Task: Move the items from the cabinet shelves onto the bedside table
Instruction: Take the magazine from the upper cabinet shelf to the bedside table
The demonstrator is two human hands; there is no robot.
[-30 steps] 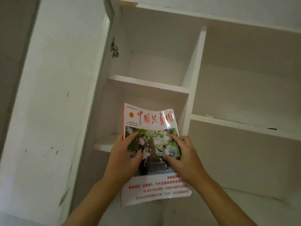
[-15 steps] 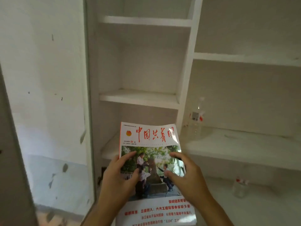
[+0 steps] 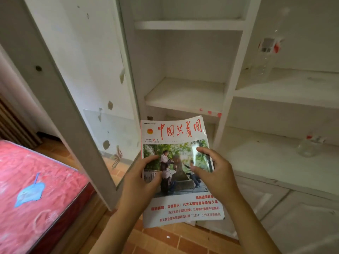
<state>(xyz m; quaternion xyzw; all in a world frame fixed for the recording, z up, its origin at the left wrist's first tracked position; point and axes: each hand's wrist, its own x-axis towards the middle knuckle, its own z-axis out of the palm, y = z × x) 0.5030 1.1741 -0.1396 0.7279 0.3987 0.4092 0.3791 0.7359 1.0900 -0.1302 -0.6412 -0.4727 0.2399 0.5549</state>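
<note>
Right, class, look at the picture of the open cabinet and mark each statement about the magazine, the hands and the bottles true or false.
1. Both hands hold the magazine. True: the left hand and right hand grip it.
2. The magazine lies on a shelf. False: it is held in front of the cabinet.
3. A tall clear bottle stands on a right-hand shelf. True.
4. The small clear bottle stands beside the tall one. False: it is on the shelf below.
5. The bed cover is green. False: it is red.
</note>
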